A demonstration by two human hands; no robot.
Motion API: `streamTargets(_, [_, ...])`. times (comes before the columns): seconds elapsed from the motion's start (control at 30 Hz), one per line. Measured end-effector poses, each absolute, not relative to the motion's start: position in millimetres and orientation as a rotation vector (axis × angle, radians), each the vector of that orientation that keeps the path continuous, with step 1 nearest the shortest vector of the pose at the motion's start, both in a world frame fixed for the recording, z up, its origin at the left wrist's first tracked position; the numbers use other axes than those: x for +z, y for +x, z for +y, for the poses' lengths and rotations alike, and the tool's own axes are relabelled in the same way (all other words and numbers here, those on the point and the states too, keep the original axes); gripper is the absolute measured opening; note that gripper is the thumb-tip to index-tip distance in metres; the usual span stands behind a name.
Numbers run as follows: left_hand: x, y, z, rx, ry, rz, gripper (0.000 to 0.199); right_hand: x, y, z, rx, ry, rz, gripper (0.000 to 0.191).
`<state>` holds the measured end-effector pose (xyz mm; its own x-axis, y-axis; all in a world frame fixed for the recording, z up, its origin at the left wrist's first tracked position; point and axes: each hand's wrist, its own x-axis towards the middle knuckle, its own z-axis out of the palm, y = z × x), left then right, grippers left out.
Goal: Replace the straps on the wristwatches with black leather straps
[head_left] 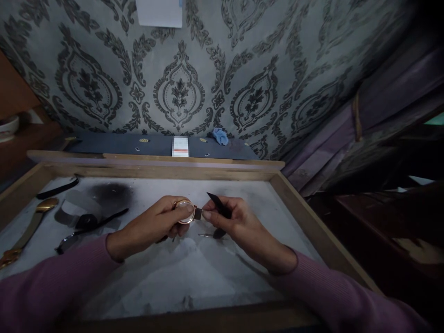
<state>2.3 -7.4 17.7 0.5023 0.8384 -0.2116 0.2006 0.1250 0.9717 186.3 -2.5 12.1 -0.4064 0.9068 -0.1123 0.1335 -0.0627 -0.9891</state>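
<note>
The scene is dim and cool-toned, with pale light from a source out of view falling mostly on the middle of the wallpaper point(178, 92) and the white-surfaced desk point(163, 286), and a bright glint on the rim of the watch point(192, 215). Beyond the purple curtain point(319, 134), the right side sinks into near-black. Wide-angle distortion stretches the sleeves point(333, 286) toward the edges, and the card point(181, 146) is pixelated.

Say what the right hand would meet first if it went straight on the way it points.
The right hand, pinching a dark strap piece, would most likely meet the watch case first, held in the left hand just ahead; depth is hard to judge.
</note>
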Motion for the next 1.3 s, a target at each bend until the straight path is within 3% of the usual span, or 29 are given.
streamTargets(0.47, [27, -8, -4, 0.509, 1.690, 0.929, 0.030, 16, 189, -3, 1.612, -1.147, -1.609, 0.023])
streamTargets(0.67, [17, -7, -2, 0.412, 1.527, 0.935, 0.028, 10, 194, 3, 1.653, -1.163, -1.646, 0.023])
streamTargets(0.9, [5, -7, 3, 0.452, 1.197, 0.923, 0.056, 11, 203, 12, 1.706, -1.157, -1.642, 0.022])
streamTargets(1.0, [6, -6, 4, 0.437, 1.138, 0.943, 0.060, 14, 206, 12, 1.695, -1.211, -1.661, 0.021])
streamTargets(1.17, [2, -7, 4, 0.402, 1.104, 0.993, 0.057, 12, 210, 15, 1.709, -1.228, -1.697, 0.020])
streamTargets(1.3, [-1, -9, 6, 0.383, 1.148, 1.011, 0.039, 9, 211, 19, 1.719, -1.224, -1.730, 0.021])
